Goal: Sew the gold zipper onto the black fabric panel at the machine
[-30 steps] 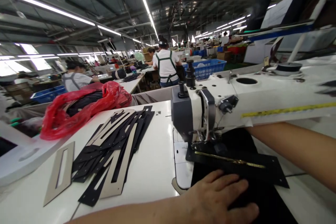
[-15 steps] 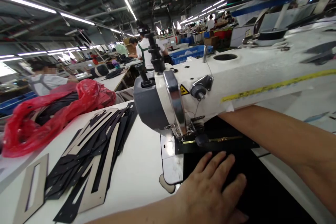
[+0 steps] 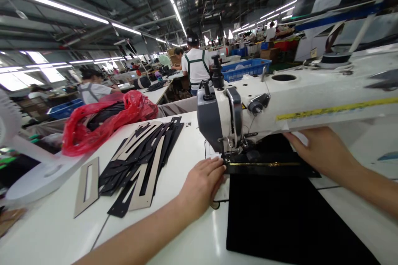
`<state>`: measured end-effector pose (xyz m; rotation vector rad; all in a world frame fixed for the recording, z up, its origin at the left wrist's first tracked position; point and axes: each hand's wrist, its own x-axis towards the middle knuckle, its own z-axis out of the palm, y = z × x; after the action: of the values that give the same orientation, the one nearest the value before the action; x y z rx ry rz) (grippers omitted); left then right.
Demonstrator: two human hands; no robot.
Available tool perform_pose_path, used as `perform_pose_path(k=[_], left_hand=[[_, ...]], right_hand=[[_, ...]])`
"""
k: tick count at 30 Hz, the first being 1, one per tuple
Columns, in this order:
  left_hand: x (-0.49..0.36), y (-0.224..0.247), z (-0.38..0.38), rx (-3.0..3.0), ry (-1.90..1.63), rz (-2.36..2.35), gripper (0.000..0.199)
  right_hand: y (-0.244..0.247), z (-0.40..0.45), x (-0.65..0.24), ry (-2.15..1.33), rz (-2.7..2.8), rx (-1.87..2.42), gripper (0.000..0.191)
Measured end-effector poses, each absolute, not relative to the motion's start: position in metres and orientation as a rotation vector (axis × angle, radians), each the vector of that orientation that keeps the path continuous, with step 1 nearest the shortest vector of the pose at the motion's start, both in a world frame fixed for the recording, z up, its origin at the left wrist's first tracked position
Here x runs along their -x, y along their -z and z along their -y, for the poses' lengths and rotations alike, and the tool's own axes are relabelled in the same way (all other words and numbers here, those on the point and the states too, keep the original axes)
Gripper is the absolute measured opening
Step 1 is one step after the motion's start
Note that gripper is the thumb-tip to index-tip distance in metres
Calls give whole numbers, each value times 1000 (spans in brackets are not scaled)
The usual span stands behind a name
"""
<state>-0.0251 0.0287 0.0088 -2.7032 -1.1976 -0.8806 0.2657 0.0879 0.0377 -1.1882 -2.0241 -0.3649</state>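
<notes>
Left hand has moved from black fabric to the left end of the zippered strip beneath the sewing machine. Right hand is near the opposite end; neither grip can be confirmed.

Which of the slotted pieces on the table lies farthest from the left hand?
The beige piece at the far left, beside the white fan's base; the others lie piled together, nearer the left hand.

My left hand is at the left end of the zippered black strip, my right hand under the sewing machine arm.
</notes>
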Motion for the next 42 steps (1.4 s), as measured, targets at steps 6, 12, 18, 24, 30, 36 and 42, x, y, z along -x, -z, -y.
perform_pose_path(k=[6, 12, 18, 24, 30, 36, 42], left_hand=[[21, -21, -46, 2753, 724, 1284, 14], [17, -31, -46, 2688, 712, 1433, 12], [18, -14, -41, 2708, 711, 1251, 16], [10, -11, -33, 2641, 565, 1188, 16], [6, -8, -30, 2530, 616, 1207, 17], [7, -8, -32, 2579, 603, 1194, 17], [8, -11, -35, 2616, 578, 1168, 18]], right_hand=[[-22, -19, -213, 78, 2392, 856, 20], [-13, -43, -174, 34, 2481, 1102, 24], [-9, -43, -173, 86, 2530, 1027, 17], [-12, -40, -178, 168, 2483, 906, 22], [-8, -51, -180, 244, 2384, 824, 32], [-6, -56, -182, 37, 2451, 831, 33], [-11, -55, -180, 13, 2477, 858, 30]])
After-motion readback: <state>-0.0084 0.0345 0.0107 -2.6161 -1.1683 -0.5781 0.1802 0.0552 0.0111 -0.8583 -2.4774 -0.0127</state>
